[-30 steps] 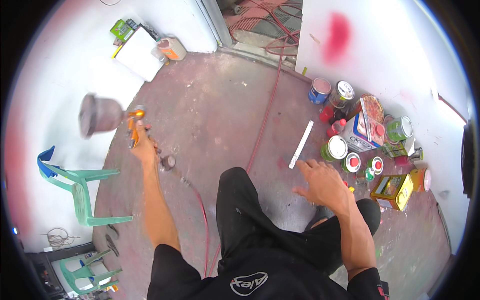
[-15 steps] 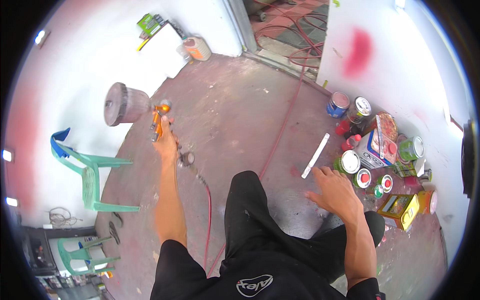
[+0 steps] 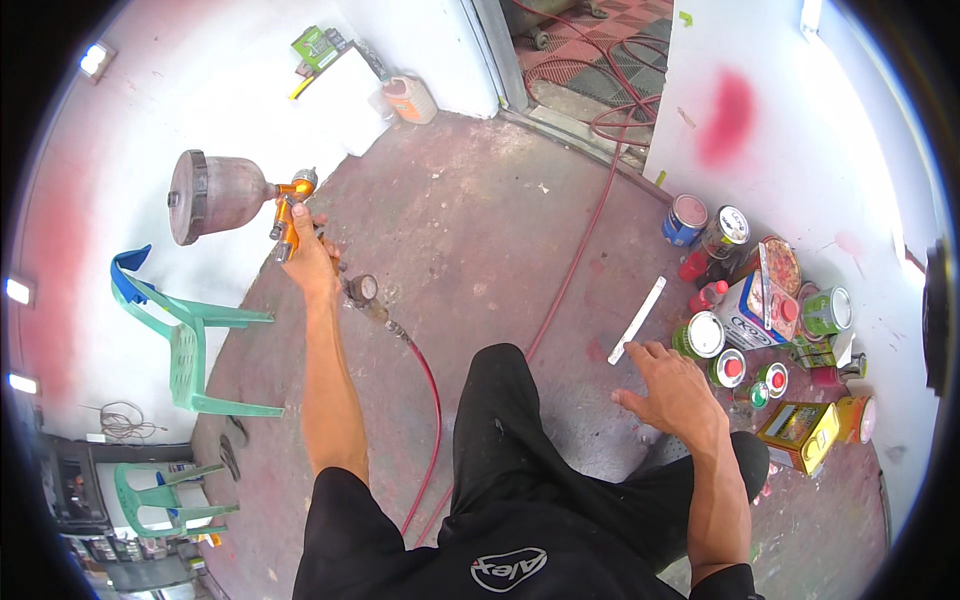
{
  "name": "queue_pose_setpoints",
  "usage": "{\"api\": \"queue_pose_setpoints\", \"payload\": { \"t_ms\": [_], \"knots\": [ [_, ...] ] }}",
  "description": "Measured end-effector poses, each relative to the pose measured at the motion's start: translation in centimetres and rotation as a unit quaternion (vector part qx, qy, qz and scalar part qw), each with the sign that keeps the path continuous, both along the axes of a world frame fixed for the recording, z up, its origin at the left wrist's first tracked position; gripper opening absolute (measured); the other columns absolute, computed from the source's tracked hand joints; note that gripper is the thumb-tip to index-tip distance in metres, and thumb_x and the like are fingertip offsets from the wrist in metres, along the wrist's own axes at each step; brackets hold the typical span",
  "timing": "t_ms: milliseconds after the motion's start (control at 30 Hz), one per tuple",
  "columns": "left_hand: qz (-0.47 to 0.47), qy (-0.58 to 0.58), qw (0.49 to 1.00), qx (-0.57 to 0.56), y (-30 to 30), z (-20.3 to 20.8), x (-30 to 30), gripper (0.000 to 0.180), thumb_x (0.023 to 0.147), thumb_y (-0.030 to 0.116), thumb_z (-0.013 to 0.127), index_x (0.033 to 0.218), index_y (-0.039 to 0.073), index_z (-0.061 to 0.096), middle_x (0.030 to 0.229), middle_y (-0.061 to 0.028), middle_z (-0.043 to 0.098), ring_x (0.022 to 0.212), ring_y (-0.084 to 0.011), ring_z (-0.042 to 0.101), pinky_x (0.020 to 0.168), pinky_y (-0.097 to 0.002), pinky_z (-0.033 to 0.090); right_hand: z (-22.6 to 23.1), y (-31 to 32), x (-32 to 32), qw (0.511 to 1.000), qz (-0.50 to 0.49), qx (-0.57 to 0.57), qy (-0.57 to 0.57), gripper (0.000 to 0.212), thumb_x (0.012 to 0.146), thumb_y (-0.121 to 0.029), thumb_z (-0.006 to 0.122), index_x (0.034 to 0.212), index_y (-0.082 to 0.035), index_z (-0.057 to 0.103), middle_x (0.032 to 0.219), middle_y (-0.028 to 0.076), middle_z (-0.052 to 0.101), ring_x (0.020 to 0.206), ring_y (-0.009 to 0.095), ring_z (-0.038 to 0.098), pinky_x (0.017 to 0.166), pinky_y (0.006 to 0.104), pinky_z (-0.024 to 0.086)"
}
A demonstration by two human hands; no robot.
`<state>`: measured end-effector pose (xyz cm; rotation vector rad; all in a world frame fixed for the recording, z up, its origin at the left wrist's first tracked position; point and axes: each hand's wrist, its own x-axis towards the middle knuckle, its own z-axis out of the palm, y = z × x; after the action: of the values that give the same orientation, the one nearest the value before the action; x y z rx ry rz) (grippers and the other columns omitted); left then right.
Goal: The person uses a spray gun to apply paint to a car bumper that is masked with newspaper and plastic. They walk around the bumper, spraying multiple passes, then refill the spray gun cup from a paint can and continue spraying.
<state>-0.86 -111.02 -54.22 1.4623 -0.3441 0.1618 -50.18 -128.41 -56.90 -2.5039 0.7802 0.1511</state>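
Note:
My left hand [image 3: 312,262] is wrapped round the handle of an orange spray gun [image 3: 290,205], held out to the left. A cloudy grey paint cup [image 3: 225,195] with a dark lid ring is attached to the gun and lies tilted on its side. Below the handle hang a round pressure gauge [image 3: 364,288] and a red air hose [image 3: 437,420] that curves down toward my leg. My right hand [image 3: 672,388] holds nothing, its fingers apart, above my right knee. Just beyond its fingertips a white flat stick [image 3: 637,320] lies on the floor.
Several paint cans [image 3: 704,335] and a square white tin [image 3: 750,310] crowd the floor at right, with a yellow tin [image 3: 800,435] nearer. Green plastic chairs [image 3: 185,350] stand at left. A long red hose [image 3: 575,265] crosses the floor to the doorway. A plastic jug [image 3: 410,100] stands far back.
My left hand has moved slightly left with the spray gun, and the gauge and hose now show more clearly. The right hand has barely moved.

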Motion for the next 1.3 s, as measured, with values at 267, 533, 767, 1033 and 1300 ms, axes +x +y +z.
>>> {"api": "queue_pose_setpoints", "payload": {
  "t_ms": [267, 533, 767, 1033, 1300],
  "knots": [
    [-0.003, 0.026, 1.0, 0.0, 0.5, 0.9, 0.3, 0.058, 0.11, 0.046, 0.075, 0.155, 0.013, 0.062, 0.088, -0.003, 0.06, 0.05, -0.0061, 0.046, 0.043, -0.0254, 0.038, -0.6, -0.3, 0.1, 1.0, 0.011, 0.004, 0.01, 0.064, 0.094, -0.038, 0.086, 0.142, -0.004, 0.063, 0.133, 0.02, 0.073, 0.127, 0.044, 0.07, 0.109, 0.0566, 0.053],
    [0.008, 0.032, 0.999, 0.004, 1.6, 0.6, 1.1, 0.055, 0.11, 0.048, 0.074, 0.151, 0.013, 0.064, 0.088, -0.0032, 0.06, 0.05, -0.0067, 0.046, 0.043, -0.0254, 0.037, -0.8, -0.2, 0.4, 1.0, 0.013, 0.002, 0.005, 0.065, 0.094, -0.04, 0.086, 0.144, -0.004, 0.063, 0.136, 0.021, 0.073, 0.128, 0.045, 0.069, 0.11, 0.0574, 0.053],
    [-0.002, 0.025, 0.999, 0.031, 2.6, 1.0, 1.4, 0.05, 0.11, 0.048, 0.074, 0.143, 0.011, 0.066, 0.087, -0.0039, 0.06, 0.051, -0.0074, 0.049, 0.043, -0.0265, 0.038, -0.8, 0.3, 0.8, 1.0, 0.018, 0.004, 0.018, 0.068, 0.095, -0.041, 0.085, 0.147, -0.005, 0.062, 0.137, 0.021, 0.073, 0.13, 0.044, 0.069, 0.11, 0.0574, 0.053],
    [-0.012, -0.009, 1.0, -0.001, 3.7, 3.6, 1.1, 0.055, 0.114, 0.05, 0.067, 0.147, 0.007, 0.061, 0.121, -0.0112, 0.079, 0.051, -0.0095, 0.051, 0.044, -0.0282, 0.042, -0.1, 0.3, 0.6, 1.0, 0.011, -0.001, 0.015, 0.066, 0.095, -0.039, 0.086, 0.146, -0.004, 0.063, 0.137, 0.022, 0.072, 0.128, 0.044, 0.069, 0.111, 0.0566, 0.053],
    [0.015, 0.096, 0.995, 0.014, 3.4, -3.4, 0.7, 0.04, 0.111, 0.041, 0.074, 0.133, 0.007, 0.075, 0.09, -0.0058, 0.072, 0.044, -0.0093, 0.049, 0.04, -0.0296, 0.037, 0.0, 0.2, 0.9, 0.999, 0.002, 0.015, 0.036, 0.069, 0.093, -0.037, 0.087, 0.149, -0.004, 0.063, 0.138, 0.022, 0.072, 0.13, 0.044, 0.069, 0.112, 0.0571, 0.052]
  ]
}}
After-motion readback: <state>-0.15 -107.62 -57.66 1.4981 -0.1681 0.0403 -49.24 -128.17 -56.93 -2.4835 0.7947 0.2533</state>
